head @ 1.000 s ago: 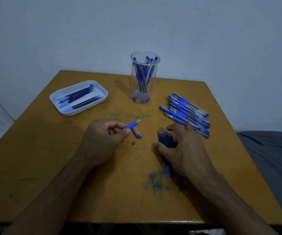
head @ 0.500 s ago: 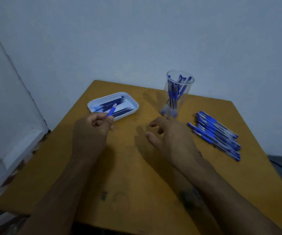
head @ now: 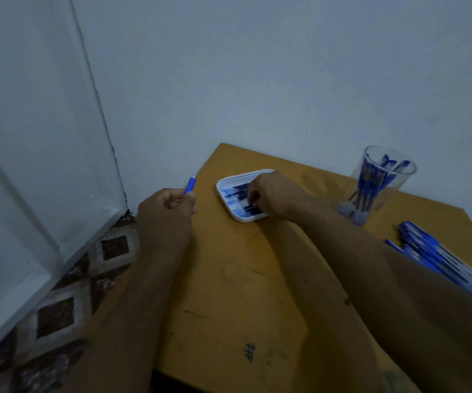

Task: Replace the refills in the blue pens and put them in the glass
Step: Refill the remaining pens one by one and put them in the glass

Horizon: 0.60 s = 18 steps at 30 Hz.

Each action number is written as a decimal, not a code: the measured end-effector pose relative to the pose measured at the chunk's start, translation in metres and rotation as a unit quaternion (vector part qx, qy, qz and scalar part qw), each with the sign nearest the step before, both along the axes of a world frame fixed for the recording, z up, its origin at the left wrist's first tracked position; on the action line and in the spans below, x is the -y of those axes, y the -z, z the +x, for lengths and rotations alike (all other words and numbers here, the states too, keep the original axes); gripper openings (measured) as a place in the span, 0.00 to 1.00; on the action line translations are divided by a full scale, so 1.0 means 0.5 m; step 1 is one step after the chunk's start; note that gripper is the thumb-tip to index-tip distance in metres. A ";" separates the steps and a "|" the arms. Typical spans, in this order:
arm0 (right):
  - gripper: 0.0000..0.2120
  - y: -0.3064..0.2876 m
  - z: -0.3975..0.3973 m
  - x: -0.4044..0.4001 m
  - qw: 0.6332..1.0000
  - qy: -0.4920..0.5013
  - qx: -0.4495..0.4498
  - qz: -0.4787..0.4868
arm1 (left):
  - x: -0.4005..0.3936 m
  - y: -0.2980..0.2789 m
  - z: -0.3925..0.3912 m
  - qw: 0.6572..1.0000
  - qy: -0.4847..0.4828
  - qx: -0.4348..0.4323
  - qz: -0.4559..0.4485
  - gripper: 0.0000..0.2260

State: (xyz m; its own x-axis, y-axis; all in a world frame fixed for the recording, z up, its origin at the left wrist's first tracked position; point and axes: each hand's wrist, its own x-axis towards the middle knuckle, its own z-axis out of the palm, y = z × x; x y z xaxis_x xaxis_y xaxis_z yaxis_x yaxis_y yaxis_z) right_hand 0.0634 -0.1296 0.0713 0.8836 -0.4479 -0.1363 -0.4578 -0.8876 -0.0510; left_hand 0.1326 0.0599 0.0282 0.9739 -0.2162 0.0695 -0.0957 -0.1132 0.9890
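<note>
Seen from above: a bare wooden table, ochre-brown, scuffed, with dark scratches and a small inked hash mark near its front edge. Pushed towards a corner of pale blue-grey wall. To the left of the table, a white panelled door or frame and a floor of patterned tiles with dark diamond shapes.

On the table, towards its far left corner, a white tray holding dark blue refills, blurred. Over the tray, the right hand, fingers curled down into the refills; whether anything is pinched cannot be told. Left of the tray, past the table's left edge, the left hand, closed around a blue pen piece with thumb and fingers, the piece's thin tip pointing up and away.

Towards the table's far right corner, a clear glass standing upright with several blue pens inside. Nearer than the glass, along the table's right edge, a pile of blue pens lying flat and roughly parallel, partly behind the right forearm.
</note>
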 end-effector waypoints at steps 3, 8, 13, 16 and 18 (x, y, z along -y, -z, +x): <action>0.12 0.002 0.011 0.001 1.000 -0.001 -0.021 -0.005 | -0.006 -0.001 0.011 1.000 -0.007 -0.008 -0.010 0.06; 0.12 -0.004 0.017 0.006 0.999 -0.012 -0.043 0.010 | -0.010 -0.004 0.013 1.000 0.004 -0.005 -0.005 0.02; 0.10 -0.014 0.014 0.012 0.998 -0.036 -0.044 0.020 | -0.007 -0.003 0.012 1.000 0.010 0.001 0.000 0.03; 0.07 -0.019 0.001 0.013 0.998 -0.047 -0.029 0.003 | -0.002 -0.004 0.007 1.000 0.023 0.009 -0.006 0.03; 0.06 -0.027 -0.015 0.012 0.999 -0.044 -0.013 -0.007 | 0.005 -0.003 -0.003 0.999 0.041 0.020 -0.007 0.03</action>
State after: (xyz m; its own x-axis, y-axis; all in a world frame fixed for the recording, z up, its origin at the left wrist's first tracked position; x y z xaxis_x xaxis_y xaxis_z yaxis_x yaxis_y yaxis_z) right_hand 0.0559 -0.1355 0.0847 0.9159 -0.3708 -0.1536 -0.3790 -0.9250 -0.0275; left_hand 0.1312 0.0574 0.0297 0.9496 -0.2930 0.1114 -0.1435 -0.0901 0.9855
